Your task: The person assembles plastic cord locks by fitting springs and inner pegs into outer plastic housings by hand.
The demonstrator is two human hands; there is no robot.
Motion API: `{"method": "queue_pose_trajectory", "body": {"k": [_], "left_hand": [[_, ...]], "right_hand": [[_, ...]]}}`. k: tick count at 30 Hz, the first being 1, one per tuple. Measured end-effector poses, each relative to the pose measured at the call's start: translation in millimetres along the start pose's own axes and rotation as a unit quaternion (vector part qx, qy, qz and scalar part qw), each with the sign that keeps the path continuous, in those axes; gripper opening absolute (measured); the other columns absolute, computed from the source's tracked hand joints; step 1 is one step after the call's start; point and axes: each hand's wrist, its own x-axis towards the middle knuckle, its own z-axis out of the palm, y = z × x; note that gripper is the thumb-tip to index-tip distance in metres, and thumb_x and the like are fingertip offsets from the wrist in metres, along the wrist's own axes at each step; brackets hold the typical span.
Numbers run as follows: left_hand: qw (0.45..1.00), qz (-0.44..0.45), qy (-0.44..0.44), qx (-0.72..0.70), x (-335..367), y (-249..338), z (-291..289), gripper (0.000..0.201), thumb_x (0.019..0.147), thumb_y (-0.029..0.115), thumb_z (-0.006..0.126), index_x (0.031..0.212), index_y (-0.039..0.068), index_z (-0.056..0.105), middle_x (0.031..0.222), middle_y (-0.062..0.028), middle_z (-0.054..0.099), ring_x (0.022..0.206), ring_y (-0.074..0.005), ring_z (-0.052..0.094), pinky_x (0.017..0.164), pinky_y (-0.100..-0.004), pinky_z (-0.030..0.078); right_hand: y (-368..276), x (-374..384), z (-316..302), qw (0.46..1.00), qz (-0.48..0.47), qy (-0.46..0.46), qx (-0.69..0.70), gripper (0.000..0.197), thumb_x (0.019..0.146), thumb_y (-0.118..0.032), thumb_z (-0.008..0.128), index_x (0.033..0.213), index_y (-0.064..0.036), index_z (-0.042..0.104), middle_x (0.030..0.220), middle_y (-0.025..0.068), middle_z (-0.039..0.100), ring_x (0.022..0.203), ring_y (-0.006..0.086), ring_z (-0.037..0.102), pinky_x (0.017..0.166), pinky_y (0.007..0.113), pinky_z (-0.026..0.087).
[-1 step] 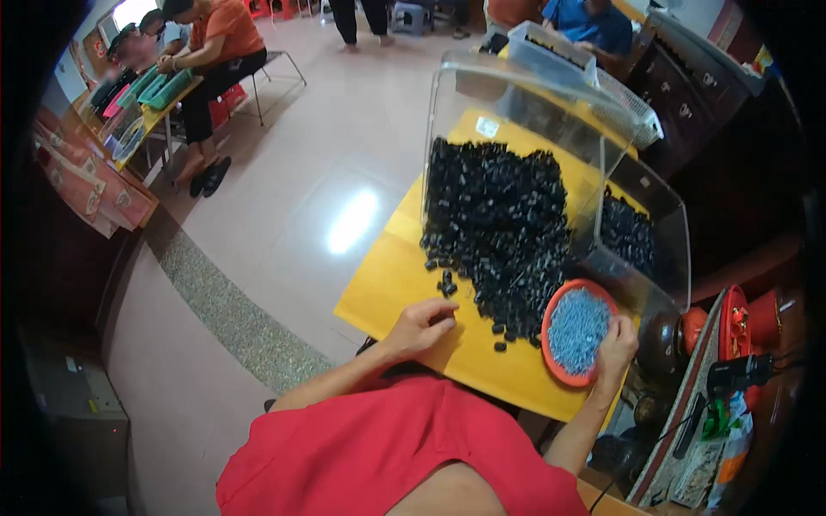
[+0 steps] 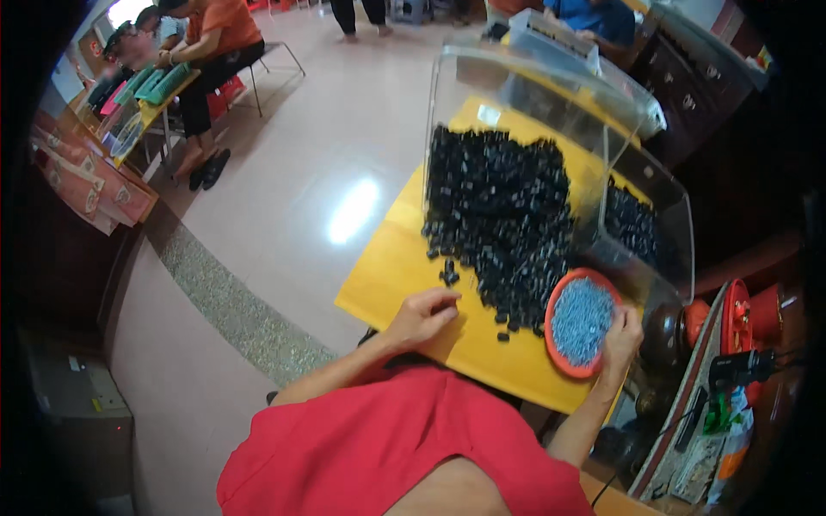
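Observation:
My left hand [image 2: 422, 316] rests at the near edge of the yellow tabletop [image 2: 374, 279], its thumb and fingers pinched together. What it holds, if anything, is too small to make out. Just beyond it a pair of small black plastic pieces lies beside a large heap of black pieces [image 2: 503, 206]. To the right, a round red bowl [image 2: 575, 371] full of thin silvery-blue pieces [image 2: 578, 318], perhaps screws, stands by the heap's near end. My right hand [image 2: 621, 335] is at that bowl's right side, fingers bent over its rim into the contents; their tips are hidden.
A large clear plastic box [image 2: 688, 249] surrounds part of the heap; its right side holds more black pieces [image 2: 631, 228]. Right of the table are a dark round jar [image 2: 662, 331] and a cluttered shelf. A person in orange [image 2: 228, 30] works at another table [image 2: 153, 112], far left.
The view has shifted slightly. Both hands keep their places, the left pinched and the right at the bowl.

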Motion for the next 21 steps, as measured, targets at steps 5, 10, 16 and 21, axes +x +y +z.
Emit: {"method": "queue_pose_trajectory", "body": {"k": [5,10,16,21], "left_hand": [[0.973,-0.13,0.033,-0.187,1,-2,-5,0.023,0.081,0.006,0.058,0.102,-0.003,0.058,0.088,-0.0044,0.061,0.08,-0.0099,0.056,0.073,-0.0224,0.046],[0.987,-0.08,0.075,-0.118,16,-1,-12,0.019,0.08,0.003,0.059,0.098,-0.002,0.059,0.084,-0.0043,0.061,0.074,-0.0105,0.057,0.065,-0.0222,0.046],[0.975,0.094,0.095,0.18,42,10,-26,0.018,0.071,-0.004,0.059,0.088,0.002,0.061,0.073,-0.0093,0.055,0.066,-0.0223,0.055,0.061,-0.0309,0.045],[0.897,0.215,-0.046,0.384,66,15,-32,0.027,0.061,0.0,0.06,0.086,0.006,0.064,0.077,-0.0092,0.051,0.075,-0.0259,0.051,0.065,-0.0347,0.041]], "right_hand": [[-47,-1,-12,0.921,0.156,-0.109,0.339,0.008,0.085,-0.007,0.053,0.087,-0.0021,0.059,0.066,-0.0041,0.048,0.057,0.003,0.041,0.051,0.017,0.033],[-88,-46,14,0.771,0.192,-0.28,0.538,0.009,0.081,-0.001,0.055,0.089,-0.0003,0.059,0.07,0.0022,0.056,0.056,0.0075,0.052,0.045,0.017,0.039],[-121,-88,44,0.643,0.181,-0.424,0.611,0.01,0.078,0.007,0.054,0.086,0.006,0.059,0.089,0.009,0.055,0.073,0.0138,0.057,0.064,0.024,0.049],[-126,-88,52,0.623,0.182,-0.443,0.618,0.013,0.078,0.007,0.052,0.089,0.0065,0.059,0.091,0.009,0.054,0.076,0.0147,0.058,0.067,0.025,0.049]]}}
